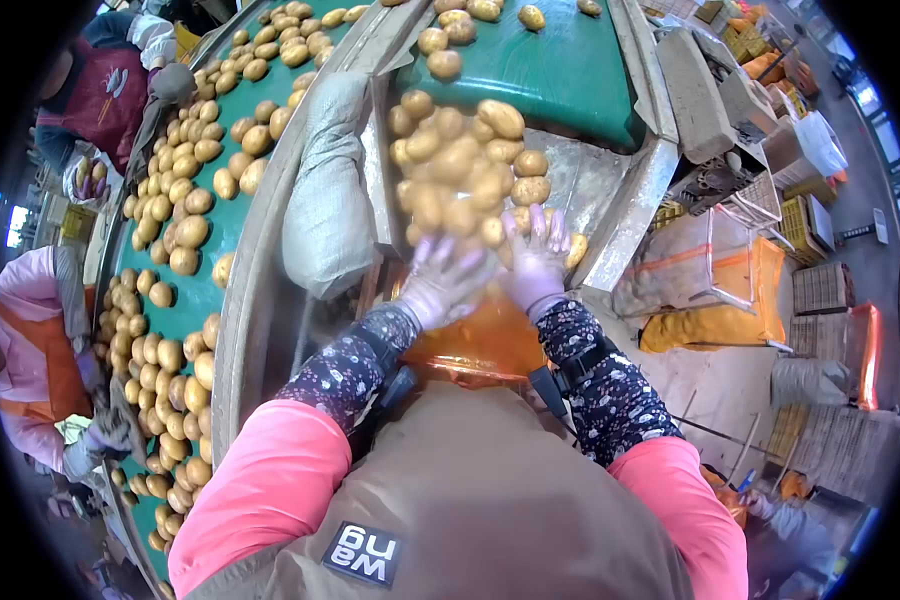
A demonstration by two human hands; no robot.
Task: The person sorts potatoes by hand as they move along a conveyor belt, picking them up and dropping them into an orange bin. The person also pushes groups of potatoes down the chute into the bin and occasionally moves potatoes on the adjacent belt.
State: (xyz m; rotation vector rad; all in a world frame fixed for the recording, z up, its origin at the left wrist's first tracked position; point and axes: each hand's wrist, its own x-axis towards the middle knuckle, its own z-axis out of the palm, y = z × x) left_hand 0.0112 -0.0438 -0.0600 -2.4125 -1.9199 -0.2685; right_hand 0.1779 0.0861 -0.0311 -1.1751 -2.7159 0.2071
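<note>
Both of my hands wear pale gloves and reach to the bottom of a metal chute. My left hand (444, 280) has its fingers stretched out at the lower left edge of a heap of potatoes (460, 170). Fingers spread, my right hand (537, 255) lies against the potatoes at the lower right. Neither hand is wrapped round a potato. Some potatoes in the heap are smeared by motion. Just below my hands, in front of my apron, is an orange bag (475, 340); its inside is mostly hidden.
A green conveyor belt (540, 75) ends above the chute. Left of me, a longer belt (232, 190) carries many potatoes, with two people beside it. A pale sack (330, 195) covers the chute's left side wall. Crates, cartons and an orange sack (715, 310) stand at right.
</note>
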